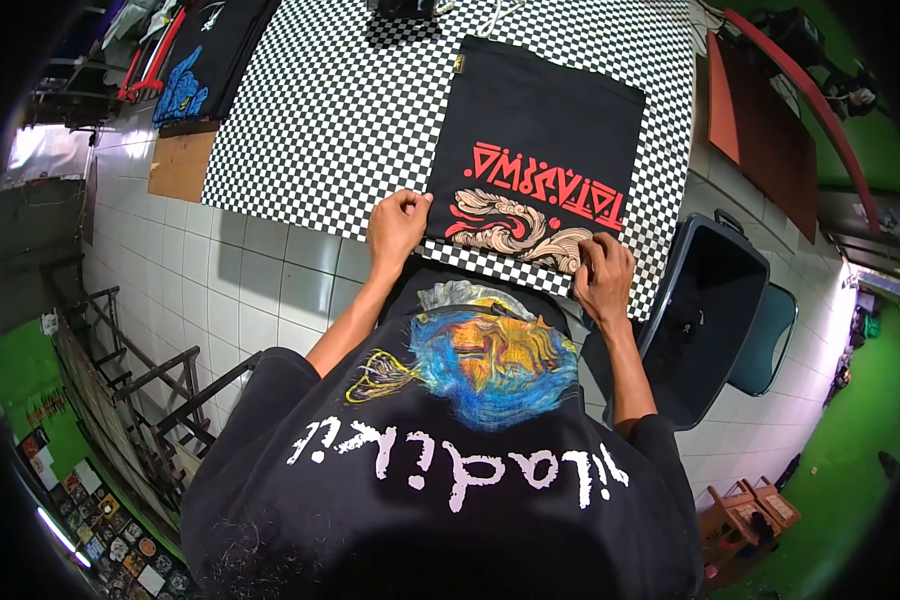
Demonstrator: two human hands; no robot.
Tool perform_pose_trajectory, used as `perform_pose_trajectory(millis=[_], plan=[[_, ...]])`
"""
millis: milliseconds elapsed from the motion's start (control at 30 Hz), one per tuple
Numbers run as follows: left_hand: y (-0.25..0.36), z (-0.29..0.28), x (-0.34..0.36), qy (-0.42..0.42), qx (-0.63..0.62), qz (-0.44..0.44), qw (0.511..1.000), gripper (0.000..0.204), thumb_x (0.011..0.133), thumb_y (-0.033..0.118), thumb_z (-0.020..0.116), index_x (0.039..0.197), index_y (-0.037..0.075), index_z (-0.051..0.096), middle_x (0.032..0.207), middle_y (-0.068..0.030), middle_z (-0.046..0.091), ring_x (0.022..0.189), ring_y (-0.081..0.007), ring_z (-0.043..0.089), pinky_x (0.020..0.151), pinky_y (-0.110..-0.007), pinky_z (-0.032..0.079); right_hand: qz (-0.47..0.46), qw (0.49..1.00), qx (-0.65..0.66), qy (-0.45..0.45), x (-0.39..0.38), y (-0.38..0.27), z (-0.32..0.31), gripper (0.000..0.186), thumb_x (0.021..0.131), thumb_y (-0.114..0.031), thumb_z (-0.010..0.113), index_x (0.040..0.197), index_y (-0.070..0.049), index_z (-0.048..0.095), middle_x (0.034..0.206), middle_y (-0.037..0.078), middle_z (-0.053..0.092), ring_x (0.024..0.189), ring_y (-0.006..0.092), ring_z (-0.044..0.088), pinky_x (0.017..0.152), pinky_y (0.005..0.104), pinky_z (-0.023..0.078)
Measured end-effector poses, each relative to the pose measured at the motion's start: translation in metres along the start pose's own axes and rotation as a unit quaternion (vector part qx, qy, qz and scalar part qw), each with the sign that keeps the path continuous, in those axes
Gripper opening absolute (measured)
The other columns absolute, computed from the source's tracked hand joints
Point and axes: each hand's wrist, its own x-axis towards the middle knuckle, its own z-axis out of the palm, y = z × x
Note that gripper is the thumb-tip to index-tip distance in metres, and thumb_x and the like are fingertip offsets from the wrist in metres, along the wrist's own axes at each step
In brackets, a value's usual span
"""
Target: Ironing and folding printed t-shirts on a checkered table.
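A black T-shirt (545,120) with a red and beige print lies flat on the checkered table top (330,110). My left hand (397,226) grips its near left edge with closed fingers. My right hand (604,274) pinches the near right edge over the beige part of the print. Both hands sit at the table's front edge, close to my chest. I wear a black shirt with a blue and yellow picture (490,360).
Another black shirt with a blue print (195,70) lies on a board at the far left. A dark bin (705,320) and a teal chair (770,335) stand to my right. A metal rack (150,390) is at lower left on the tiled floor.
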Motion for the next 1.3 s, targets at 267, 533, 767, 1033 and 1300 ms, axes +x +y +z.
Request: perform_pose_trajectory(millis=[267, 533, 767, 1033, 1300], plan=[[-0.013, -0.018, -0.009, -0.11, 0.028, -0.023, 0.993, 0.037, 0.09, 0.039, 0.076, 0.083, 0.003, 0.073, 0.061, 0.0001, 0.061, 0.054, -0.0102, 0.052, 0.053, -0.031, 0.041, 0.02, 0.999, 0.009, 0.025, -0.031, 0.002, -0.011, 0.043, 0.075, -0.005, 0.07, 0.117, -0.009, 0.064, 0.121, 0.014, 0.059, 0.115, 0.0326, 0.058, 0.102, 0.0462, 0.039], [-0.028, -0.022, -0.014, -0.131, 0.01, -0.029, 0.991, 0.025, 0.086, 0.028, 0.08, 0.082, 0.005, 0.072, 0.055, -0.0016, 0.058, 0.052, -0.0138, 0.056, 0.052, -0.033, 0.043, -0.007, 1.0, -0.001, 0.014, -0.039, 0.021, -0.02, 0.038, 0.068, 0.001, 0.074, 0.104, -0.008, 0.068, 0.105, 0.008, 0.066, 0.095, 0.0297, 0.064, 0.085, 0.0395, 0.046], [0.009, -0.036, -0.006, -0.067, 0.128, 0.129, 0.981, 0.026, 0.083, 0.023, 0.08, 0.099, 0.005, 0.07, 0.079, -0.0075, 0.068, 0.071, -0.0233, 0.064, 0.063, -0.038, 0.049, 0.011, 1.0, -0.002, 0.029, -0.023, 0.02, -0.026, 0.038, 0.074, -0.001, 0.064, 0.111, -0.008, 0.069, 0.114, 0.01, 0.068, 0.1, 0.0305, 0.065, 0.094, 0.0429, 0.044], [0.054, 0.052, 0.044, -0.033, 0.151, 0.403, 0.902, 0.064, 0.094, 0.038, 0.067, 0.149, 0.01, 0.049, 0.161, -0.0218, 0.035, 0.149, -0.0367, 0.035, 0.121, -0.053, 0.027, 0.049, 0.994, -0.076, -0.054, 0.099, -0.022, 0.029, 0.059, 0.1, -0.031, 0.048, 0.157, -0.018, 0.04, 0.166, 0.015, 0.029, 0.151, 0.0308, 0.031, 0.122, 0.0611, 0.013], [0.042, 0.062, 0.057, -0.067, 0.184, 0.356, 0.914, 0.068, 0.101, 0.051, 0.054, 0.157, 0.014, 0.041, 0.166, -0.0188, 0.028, 0.154, -0.037, 0.025, 0.124, -0.056, 0.018, 0.078, 0.985, -0.104, -0.112, 0.109, 0.001, 0.041, 0.06, 0.102, -0.036, 0.046, 0.159, -0.02, 0.038, 0.168, 0.015, 0.026, 0.153, 0.033, 0.027, 0.123, 0.0626, 0.009]])
